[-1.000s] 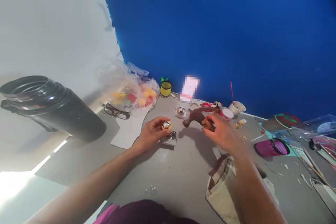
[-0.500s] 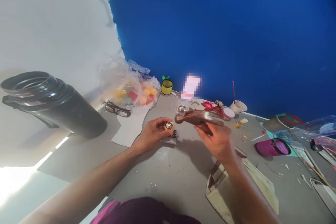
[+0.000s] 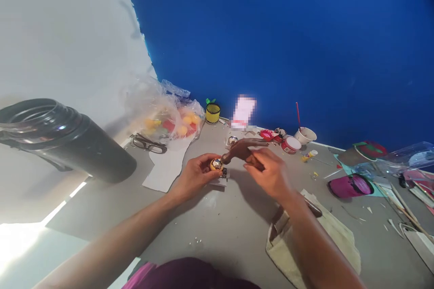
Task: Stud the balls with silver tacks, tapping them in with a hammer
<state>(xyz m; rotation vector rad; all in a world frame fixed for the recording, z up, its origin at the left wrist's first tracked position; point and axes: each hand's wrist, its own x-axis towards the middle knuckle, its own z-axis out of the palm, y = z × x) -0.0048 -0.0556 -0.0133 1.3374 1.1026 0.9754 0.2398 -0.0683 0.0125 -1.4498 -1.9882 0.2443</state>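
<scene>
Over the bench [image 3: 237, 235], I had the silver-topped yellow ball [image 3: 216, 164] pinched between thumb and fingers of the left hand [image 3: 198, 174]. The right hand [image 3: 267, 171] gripped the hammer [image 3: 240, 148] to the ball's right. The hammer head's long axis sloped down-left, its face beside the ball; I could not confirm contact. The right forearm angled forward-left, back of the hand upward.
</scene>
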